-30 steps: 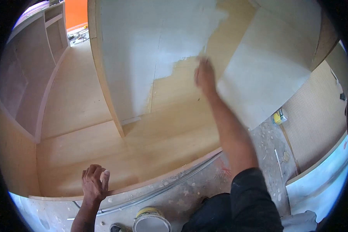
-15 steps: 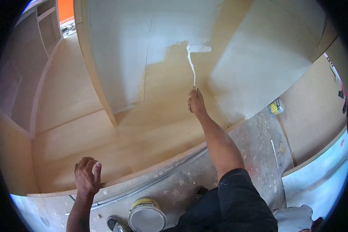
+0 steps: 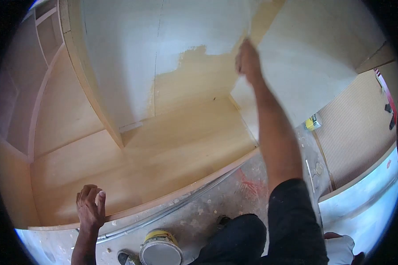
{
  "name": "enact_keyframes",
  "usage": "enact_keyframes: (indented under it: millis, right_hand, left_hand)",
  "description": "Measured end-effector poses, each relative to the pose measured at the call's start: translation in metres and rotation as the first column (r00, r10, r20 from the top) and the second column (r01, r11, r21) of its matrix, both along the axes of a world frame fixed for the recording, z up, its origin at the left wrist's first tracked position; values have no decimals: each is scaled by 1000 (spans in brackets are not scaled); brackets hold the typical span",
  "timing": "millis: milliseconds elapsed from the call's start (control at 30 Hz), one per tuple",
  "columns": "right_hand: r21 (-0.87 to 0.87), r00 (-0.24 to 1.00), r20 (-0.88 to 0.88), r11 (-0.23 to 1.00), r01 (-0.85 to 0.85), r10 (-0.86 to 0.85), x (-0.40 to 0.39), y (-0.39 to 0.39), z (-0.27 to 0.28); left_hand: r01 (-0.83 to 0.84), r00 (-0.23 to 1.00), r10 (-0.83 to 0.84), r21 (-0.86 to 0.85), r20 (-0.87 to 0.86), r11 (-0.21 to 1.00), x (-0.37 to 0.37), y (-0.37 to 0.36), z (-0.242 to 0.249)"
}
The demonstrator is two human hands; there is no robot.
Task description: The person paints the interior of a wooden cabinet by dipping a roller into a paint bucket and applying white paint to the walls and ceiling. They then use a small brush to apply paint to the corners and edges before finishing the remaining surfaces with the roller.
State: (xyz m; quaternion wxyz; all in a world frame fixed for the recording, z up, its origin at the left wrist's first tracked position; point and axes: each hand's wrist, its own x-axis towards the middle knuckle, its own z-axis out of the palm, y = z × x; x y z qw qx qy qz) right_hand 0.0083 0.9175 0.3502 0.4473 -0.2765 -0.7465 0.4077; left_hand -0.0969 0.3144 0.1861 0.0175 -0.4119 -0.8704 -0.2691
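My right hand [image 3: 248, 58] is raised in front of the back panel, its fingers wrapped round the paint roller's handle. Only a faint white piece of the roller frame [image 3: 248, 31] shows above the fist; the roller head is not visible. White paint covers much of the panel [image 3: 128, 53], with a bare wood patch [image 3: 194, 79] below it. My left hand [image 3: 90, 206] hangs over the front edge of the wooden cabinet base, fingers curled and apart, holding nothing.
A paint bucket [image 3: 161, 249] stands on the floor at the bottom. Pipes [image 3: 163, 213] run along the cabinet's front edge. A yellow-labelled can [image 3: 311, 123] sits at the right by a ribbed sheet [image 3: 358, 128]. An upright divider [image 3: 90, 84] rises at the left.
My right hand has moved up and to the right with the roller, and white paint now reaches further right on the panel. My left hand stays near the front edge.
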Motion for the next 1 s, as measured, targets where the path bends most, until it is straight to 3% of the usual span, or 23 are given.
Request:
enact_keyframes:
  millis: [67, 100, 133, 167, 267, 333, 367, 467, 533, 567, 667, 733, 800, 867, 900, 1000]
  right_hand:
    - [250, 992, 67, 965, 84, -104, 11, 23, -133]
    - [284, 989, 87, 954, 93, -122, 22, 16, -186]
    - [-52, 983, 175, 997, 64, -54, 41, -29, -188]
    - [-387, 971, 237, 920, 58, 38, 52, -53, -185]
    - [-375, 986, 168, 926, 45, 20, 58, -45, -170]
    - [-446, 995, -68, 891, -91, 68, 44, 12, -134]
    - [-244, 988, 61, 962, -123, 142, 38, 31, -92]
    - [-105, 989, -107, 988, -116, 105, 18, 41, 59]
    - [-211, 997, -68, 977, -35, 21, 15, 11, 129]
    - [-184, 998, -65, 982, -31, 19, 14, 15, 125]
    - [-148, 1000, -10, 989, -28, 27, 23, 32, 76]
    - [-174, 996, 82, 984, -26, 41, 29, 58, -1]
    - [-389, 994, 6, 916, -95, 105, 47, 57, -112]
    - [-646, 986, -105, 744, -169, 133, 69, 37, -185]
    - [-439, 988, 142, 898, 5, 65, 72, -16, -168]
    - [-749, 990, 23, 658, -75, 138, 84, 22, -165]
  left_hand:
    - [11, 1000, -11, 8, 10, 1000, 1, -2, 1]
    - [17, 1000, -17, 15, 15, 1000, 1, -1, 2]
    - [16, 1000, -17, 23, 10, 1000, 1, -1, 2]
    - [19, 1000, -19, 25, 9, 999, 2, -1, 2]
    - [27, 1000, -27, 17, -4, 999, 3, -4, 1]
    - [26, 1000, -25, 26, -11, 999, 2, -3, -1]
    - [21, 1000, -20, 32, -8, 999, 2, -3, -1]
    - [9, 1000, -8, 46, -10, 999, 2, -2, -2]
    - [4, 1000, -3, 46, -13, 999, 2, -1, -1]
    - [6, 1000, -5, 44, -15, 999, 1, 0, -1]
    - [15, 1000, -16, 44, 3, 999, 0, 1, -3]
    - [17, 1000, -17, 46, 3, 999, 1, -1, -3]
    - [26, 1000, -26, 56, -9, 998, 2, 1, -2]
    - [31, 1000, -31, 68, -3, 997, 2, 1, -3]
    - [30, 1000, -31, 73, 0, 997, 2, 1, -4]
    - [7, 1000, -8, 76, 10, 997, 3, 2, -3]
